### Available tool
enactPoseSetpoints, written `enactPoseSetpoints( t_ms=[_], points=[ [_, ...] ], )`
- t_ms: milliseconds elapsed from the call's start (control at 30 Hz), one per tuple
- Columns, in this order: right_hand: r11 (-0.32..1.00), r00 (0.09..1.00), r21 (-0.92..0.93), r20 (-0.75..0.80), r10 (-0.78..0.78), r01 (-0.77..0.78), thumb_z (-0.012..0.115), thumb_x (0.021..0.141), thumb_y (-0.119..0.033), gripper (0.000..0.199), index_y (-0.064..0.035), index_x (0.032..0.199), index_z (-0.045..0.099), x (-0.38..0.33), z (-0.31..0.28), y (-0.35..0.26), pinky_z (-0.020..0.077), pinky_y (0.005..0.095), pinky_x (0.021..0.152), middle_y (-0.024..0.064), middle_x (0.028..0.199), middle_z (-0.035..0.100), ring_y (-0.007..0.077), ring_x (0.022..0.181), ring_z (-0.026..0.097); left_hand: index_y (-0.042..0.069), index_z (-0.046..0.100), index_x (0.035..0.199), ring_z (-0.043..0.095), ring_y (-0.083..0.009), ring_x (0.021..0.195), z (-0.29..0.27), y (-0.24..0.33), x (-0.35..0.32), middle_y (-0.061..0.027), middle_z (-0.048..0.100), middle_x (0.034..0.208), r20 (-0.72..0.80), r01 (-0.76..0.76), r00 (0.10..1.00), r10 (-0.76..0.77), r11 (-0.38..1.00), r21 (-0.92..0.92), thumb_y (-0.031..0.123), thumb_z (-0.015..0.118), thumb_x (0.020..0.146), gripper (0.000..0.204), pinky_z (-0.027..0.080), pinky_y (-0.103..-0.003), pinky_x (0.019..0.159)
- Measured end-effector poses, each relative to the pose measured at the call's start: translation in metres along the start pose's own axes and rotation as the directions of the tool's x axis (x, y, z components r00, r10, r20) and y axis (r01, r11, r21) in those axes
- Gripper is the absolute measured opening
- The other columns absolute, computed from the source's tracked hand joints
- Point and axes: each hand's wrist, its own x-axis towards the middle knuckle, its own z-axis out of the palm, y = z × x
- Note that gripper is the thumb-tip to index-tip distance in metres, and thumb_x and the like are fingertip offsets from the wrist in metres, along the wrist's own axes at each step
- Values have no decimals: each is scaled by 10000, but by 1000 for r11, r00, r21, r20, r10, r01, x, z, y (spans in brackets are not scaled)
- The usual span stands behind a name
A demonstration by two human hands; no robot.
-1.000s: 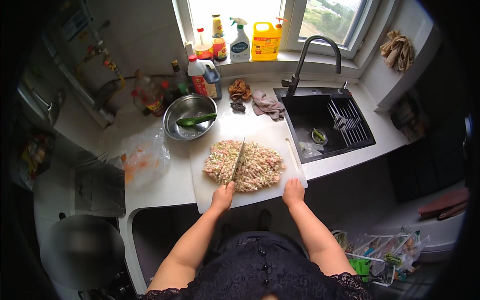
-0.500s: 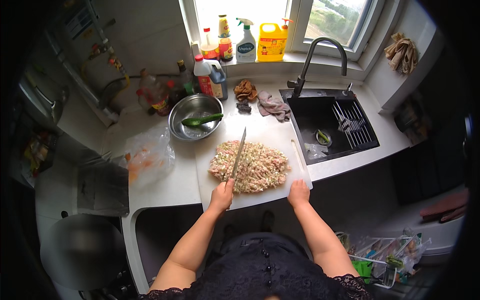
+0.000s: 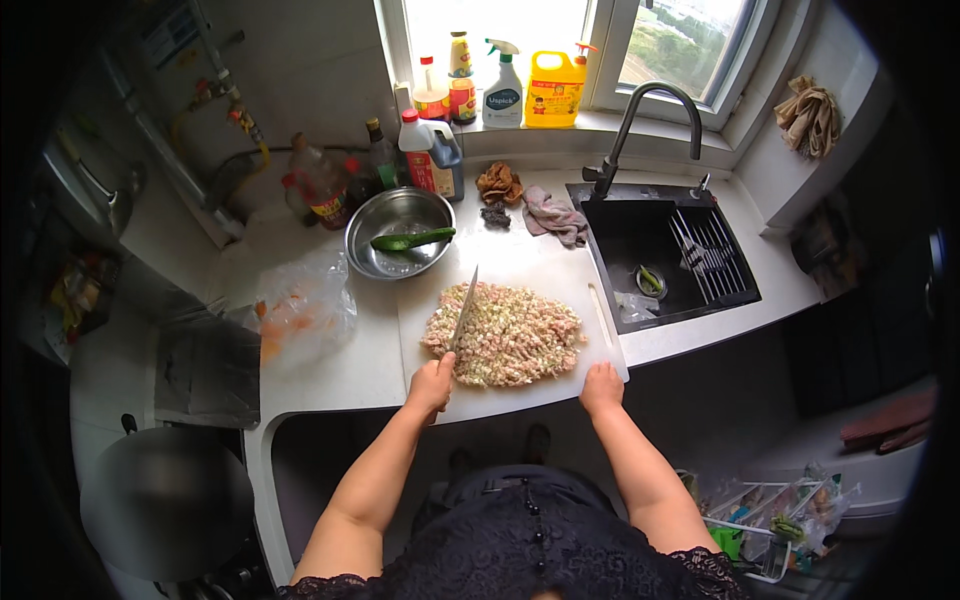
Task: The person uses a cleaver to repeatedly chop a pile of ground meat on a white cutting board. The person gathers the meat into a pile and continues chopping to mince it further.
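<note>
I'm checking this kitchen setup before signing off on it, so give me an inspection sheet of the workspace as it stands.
Surface: white counter, with a white cutting board at its front edge.
Job's things: minced meat and greens heaped on the board; knife blade over the heap.
Clutter: steel bowl holding a green vegetable; plastic bag; bottles; rags.
Grippers: left hand grips the knife handle; right hand rests on the board's front edge.
Cables: nothing seen.
Surroundings: black sink with faucet; window sill with spray bottle and yellow jug.
</note>
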Motion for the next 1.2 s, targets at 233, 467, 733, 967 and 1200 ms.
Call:
enactPoseSetpoints(
  t_ms=[233,467,733,967,1200],
  points=[
    [999,993,10,109,46,-47,518,839,-139,335,19,1134,548,1,-10,-3,435,399,926,225,1238,507,327,1161,484,55,479,834,383,-106,364,-11,18,-7,-8,423,539,72,175,984,-165,970,-168,495,433,930,453,320,-279,324],
    [1000,1000,-10,18,-11,11,519,831,-137,333,27,1118,553,3,0,2,440,400,919,233,1250,502,332,1144,497,67,471,854,374,-94,373,-19,27,-19,3,417,542,123,189,980,-159,937,-295,519,443,919,458,324,-262,342],
    [1000,999,-25,43,7,-6,573,776,-125,319,0,1070,567,1,-9,-2,481,380,859,176,1122,566,298,1054,551,71,469,847,369,-91,376,-8,35,-27,10,408,538,141,177,980,-141,942,-284,505,432,928,443,316,-262,338],
    [1000,1000,-6,-4,-2,2,535,814,-115,329,36,1106,548,-1,-2,1,463,390,888,215,1198,526,315,1098,522,49,491,775,391,-111,363,3,47,-33,-6,423,506,133,145,985,-108,938,-315,475,433,933,458,314,-282,322],
    [1000,1000,-6,-18,7,-7,542,813,-118,343,37,1119,541,-1,0,5,462,387,893,218,1202,524,315,1092,525,82,468,790,357,-98,363,20,49,-32,9,404,522,186,200,971,-153,941,-271,491,427,934,436,308,-261,333]
  ],
)
